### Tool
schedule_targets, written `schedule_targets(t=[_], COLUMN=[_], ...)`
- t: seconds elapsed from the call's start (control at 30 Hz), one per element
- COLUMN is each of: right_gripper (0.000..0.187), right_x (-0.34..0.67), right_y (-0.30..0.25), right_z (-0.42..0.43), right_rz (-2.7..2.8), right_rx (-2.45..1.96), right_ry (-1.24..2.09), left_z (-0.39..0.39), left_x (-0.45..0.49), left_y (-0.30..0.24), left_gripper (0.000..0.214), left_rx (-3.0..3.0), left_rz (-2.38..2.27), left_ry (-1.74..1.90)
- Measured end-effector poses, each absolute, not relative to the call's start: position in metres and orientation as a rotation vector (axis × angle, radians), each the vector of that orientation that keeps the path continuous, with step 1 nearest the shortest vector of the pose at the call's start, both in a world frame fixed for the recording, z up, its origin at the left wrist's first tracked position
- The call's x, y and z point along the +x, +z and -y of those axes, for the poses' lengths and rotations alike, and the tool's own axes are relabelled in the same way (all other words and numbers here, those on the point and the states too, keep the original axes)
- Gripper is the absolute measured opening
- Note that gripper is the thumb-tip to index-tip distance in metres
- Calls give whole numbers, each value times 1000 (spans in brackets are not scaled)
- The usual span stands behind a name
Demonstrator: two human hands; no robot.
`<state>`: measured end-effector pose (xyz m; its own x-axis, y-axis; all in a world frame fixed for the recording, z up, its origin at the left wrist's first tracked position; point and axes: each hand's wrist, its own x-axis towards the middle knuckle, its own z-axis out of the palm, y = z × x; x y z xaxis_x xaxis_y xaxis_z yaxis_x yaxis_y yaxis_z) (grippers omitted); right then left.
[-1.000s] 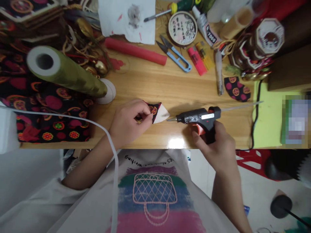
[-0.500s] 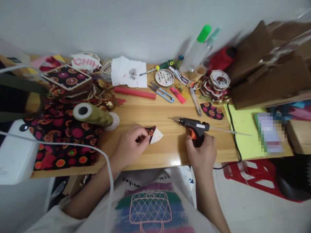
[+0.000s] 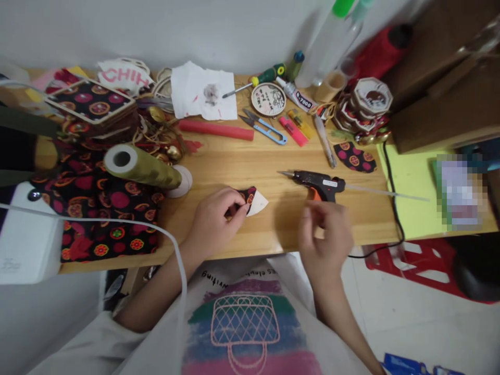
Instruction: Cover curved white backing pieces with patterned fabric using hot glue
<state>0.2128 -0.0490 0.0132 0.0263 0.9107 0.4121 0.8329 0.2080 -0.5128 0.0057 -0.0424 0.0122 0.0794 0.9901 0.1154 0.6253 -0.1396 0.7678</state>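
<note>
My left hand (image 3: 221,219) is closed in a pinch on a small piece of dark patterned fabric (image 3: 249,195). A pale, pointed backing piece (image 3: 258,203) shows at the fabric's right end; the part under my fingers is hidden. To the right, a black hot glue gun (image 3: 318,179) with an orange trigger lies on the table, nozzle to the left and a glue stick out of its back. My right hand (image 3: 327,237) is just in front of its handle, slightly blurred, fingers loosely bent and apart from the thumb, with nothing visible in them.
Behind lie blue thread snips (image 3: 267,130), a red stick (image 3: 216,130), a glue tube (image 3: 299,96) and a fabric cutout (image 3: 355,157). At left are a ribbon roll (image 3: 146,169) and patterned cloth (image 3: 117,229). A black cable (image 3: 392,198) and white cord (image 3: 117,221) run across.
My right hand has let go of the glue gun and drawn slightly back from its handle. My left hand still pinches the fabric. The view has shifted a little.
</note>
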Motion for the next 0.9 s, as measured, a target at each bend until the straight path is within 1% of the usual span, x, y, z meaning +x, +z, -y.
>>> schedule_targets(t=[0.07, 0.1, 0.17, 0.23, 0.4, 0.5, 0.7, 0.9], right_gripper=[19, 22, 26, 28, 27, 25, 19, 18], right_x=[201, 196, 189, 186, 183, 181, 181, 175], right_y=[16, 15, 13, 9, 4, 2, 1, 8], right_z=[54, 55, 57, 57, 58, 59, 60, 51], right_rz=[1954, 1986, 2000, 1991, 1973, 1933, 1883, 1855], right_rx=[-1488, -1457, -1452, -1457, -1447, -1479, -1480, -1488], right_ry=[414, 497, 572, 568, 552, 551, 501, 581], left_z=[44, 46, 51, 57, 67, 69, 72, 73], left_x=[4, 3, -2, -7, -16, -16, -14, -14], left_y=[15, 17, 20, 22, 16, 13, 12, 8], left_gripper=[12, 12, 14, 20, 62, 76, 80, 78], left_rx=[1875, 1914, 2026, 2188, 2537, 2557, 2525, 2514], left_rz=[-1586, -1573, -1544, -1534, -1509, -1501, -1500, -1506], left_ry=[866, 853, 807, 735, 402, 269, 207, 231])
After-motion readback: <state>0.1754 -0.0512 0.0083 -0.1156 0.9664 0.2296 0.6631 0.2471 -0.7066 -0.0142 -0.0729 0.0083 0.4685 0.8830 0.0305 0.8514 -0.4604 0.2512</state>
